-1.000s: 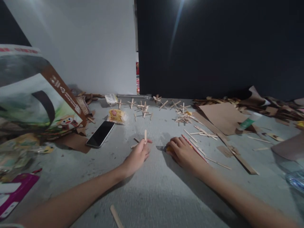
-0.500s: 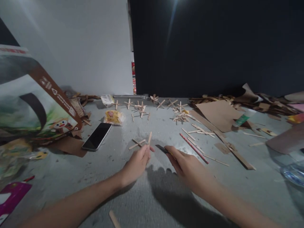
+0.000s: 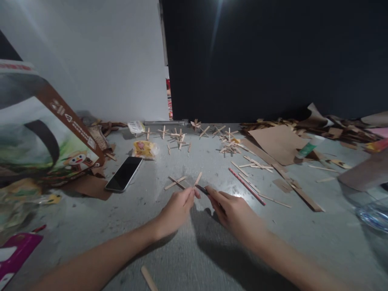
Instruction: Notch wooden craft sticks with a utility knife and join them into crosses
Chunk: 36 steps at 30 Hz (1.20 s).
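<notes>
Near the middle of the grey tabletop, my left hand (image 3: 178, 208) is closed on a flat wooden craft stick (image 3: 198, 179), which points up and away from the fingertips. My right hand (image 3: 232, 208) grips a utility knife (image 3: 202, 189) with a dark blade. The blade's tip meets the stick just above my left fingers; whether it cuts in I cannot tell. Two crossed sticks (image 3: 176, 183) lie just beyond my left hand. A single loose stick (image 3: 148, 279) is close to me at the bottom edge.
A phone (image 3: 125, 173) and a yellow packet (image 3: 144, 149) lie to the left, by a large printed bag (image 3: 75, 137). Crossed-stick pieces (image 3: 181, 139) stand at the back. On the right are a red pencil (image 3: 247, 186), loose sticks, cardboard (image 3: 277, 143) and a glue tube (image 3: 309, 148).
The knife has moved left, from a gap beside the stick to touching it. The stick in my left hand has tilted further to the right.
</notes>
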Available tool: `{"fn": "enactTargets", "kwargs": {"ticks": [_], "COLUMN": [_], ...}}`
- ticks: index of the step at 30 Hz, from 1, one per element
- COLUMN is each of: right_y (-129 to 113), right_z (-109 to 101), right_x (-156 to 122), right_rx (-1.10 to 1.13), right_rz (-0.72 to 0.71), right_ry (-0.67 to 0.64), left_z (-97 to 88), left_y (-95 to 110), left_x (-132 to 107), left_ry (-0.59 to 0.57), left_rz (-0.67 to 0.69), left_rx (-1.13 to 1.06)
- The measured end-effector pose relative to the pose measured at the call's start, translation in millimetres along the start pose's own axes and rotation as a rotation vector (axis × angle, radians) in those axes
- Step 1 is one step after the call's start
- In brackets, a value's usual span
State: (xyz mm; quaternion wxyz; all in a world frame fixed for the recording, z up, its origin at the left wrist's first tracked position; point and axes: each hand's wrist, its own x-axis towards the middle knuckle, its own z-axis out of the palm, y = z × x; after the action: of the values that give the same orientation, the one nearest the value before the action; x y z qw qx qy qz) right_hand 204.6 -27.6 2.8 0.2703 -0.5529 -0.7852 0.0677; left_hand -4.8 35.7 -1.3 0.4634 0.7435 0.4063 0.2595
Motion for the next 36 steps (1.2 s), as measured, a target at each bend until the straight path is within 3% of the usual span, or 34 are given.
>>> {"fn": "enactTargets", "kwargs": {"ticks": [22, 36], "right_y": [-1.4, -4.2], "right_z": [-2.6, -6.1], "right_x": [-0.8, 0.4], "right_rx": [-0.153, -0.265], "right_rz": [-0.015, 0.007], "right_ry": [-0.049, -0.128], "left_z": [-0.4, -1.9], "left_y": [2.1, -1.7], "left_x": [-1.3, -1.0], "left_ry": [0.007, -0.052], "left_rz": [0.035, 0.039], "left_rx": [0.099, 0.158]}}
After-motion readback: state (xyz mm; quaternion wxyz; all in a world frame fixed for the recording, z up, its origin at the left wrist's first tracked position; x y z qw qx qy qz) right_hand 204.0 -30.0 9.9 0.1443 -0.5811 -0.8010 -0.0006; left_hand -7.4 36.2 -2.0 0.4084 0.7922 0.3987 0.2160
